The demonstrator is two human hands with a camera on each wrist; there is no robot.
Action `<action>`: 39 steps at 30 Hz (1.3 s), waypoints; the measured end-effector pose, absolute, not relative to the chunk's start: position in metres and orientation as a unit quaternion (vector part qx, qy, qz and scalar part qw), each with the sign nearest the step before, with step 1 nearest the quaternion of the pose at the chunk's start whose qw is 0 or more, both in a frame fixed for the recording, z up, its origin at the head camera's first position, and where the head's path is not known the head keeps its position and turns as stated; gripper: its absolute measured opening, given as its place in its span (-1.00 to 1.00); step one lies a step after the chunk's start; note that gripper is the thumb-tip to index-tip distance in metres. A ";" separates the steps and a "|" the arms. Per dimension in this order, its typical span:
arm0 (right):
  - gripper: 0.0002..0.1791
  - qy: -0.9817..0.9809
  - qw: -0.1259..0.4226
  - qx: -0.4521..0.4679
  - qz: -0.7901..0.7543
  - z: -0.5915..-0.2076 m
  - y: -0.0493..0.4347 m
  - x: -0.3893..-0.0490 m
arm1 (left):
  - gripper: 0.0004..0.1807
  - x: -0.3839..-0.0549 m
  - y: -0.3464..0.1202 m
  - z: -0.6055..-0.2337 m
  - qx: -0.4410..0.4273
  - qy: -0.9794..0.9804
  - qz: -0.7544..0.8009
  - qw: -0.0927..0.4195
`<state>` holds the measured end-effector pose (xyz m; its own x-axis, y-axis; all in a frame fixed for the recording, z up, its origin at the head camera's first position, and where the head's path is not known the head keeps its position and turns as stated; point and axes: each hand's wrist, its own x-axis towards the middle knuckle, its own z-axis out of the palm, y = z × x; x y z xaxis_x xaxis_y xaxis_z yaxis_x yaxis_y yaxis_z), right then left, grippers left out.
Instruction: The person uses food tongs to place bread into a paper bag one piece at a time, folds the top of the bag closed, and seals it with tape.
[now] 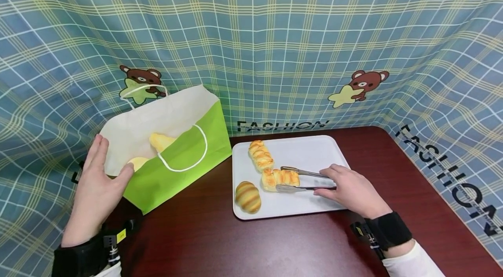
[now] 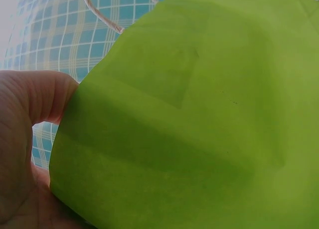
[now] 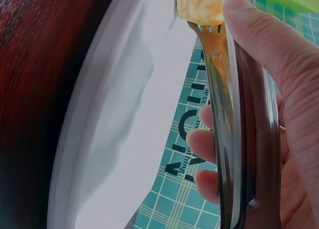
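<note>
My right hand (image 1: 349, 187) holds metal tongs (image 1: 308, 188), thumb on one arm and fingers on the other. The tong tips lie on either side of a glazed bread roll (image 1: 277, 179) on the white tray (image 1: 318, 154). In the right wrist view the roll (image 3: 199, 7) shows at the tips. At the left, my left hand (image 1: 96, 187) rests against the side of a green paper bag (image 1: 177, 176), thumb spread from the straight fingers. The thumb tip is hidden behind the green panel (image 2: 174, 114) in the left wrist view. Inside the bag are a yellow bread piece (image 1: 161, 142) and a round pale one (image 1: 138, 163).
Another glazed roll (image 1: 260, 154) and a striped brown bun (image 1: 248, 197) share the tray. White cord handles (image 1: 204, 146) stand at the bag's mouth. Beneath is a dark red-brown table (image 1: 267, 246), with a plaid cloth (image 1: 271, 50) rising behind it and at both sides.
</note>
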<state>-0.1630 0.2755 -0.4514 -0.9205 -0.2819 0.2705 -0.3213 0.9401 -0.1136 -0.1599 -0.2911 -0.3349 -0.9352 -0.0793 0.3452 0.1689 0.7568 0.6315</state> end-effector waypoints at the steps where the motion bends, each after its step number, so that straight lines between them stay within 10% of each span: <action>1: -0.29 -0.977 0.125 0.155 0.079 -0.451 0.275 -0.163 | -0.14 -0.160 -0.291 -0.335 -0.023 -0.920 -0.348 0.178; 39: -0.38 -0.977 0.125 0.142 0.098 -0.432 0.271 -0.156 | -0.13 -0.159 -0.290 -0.334 -0.025 -0.921 -0.344 0.182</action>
<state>-0.1560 0.2715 -0.4317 -0.9282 -0.2539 0.2719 -0.3027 0.9404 -0.1551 -0.1589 -0.2900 -0.3338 -0.9328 -0.0787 0.3518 0.1709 0.7626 0.6239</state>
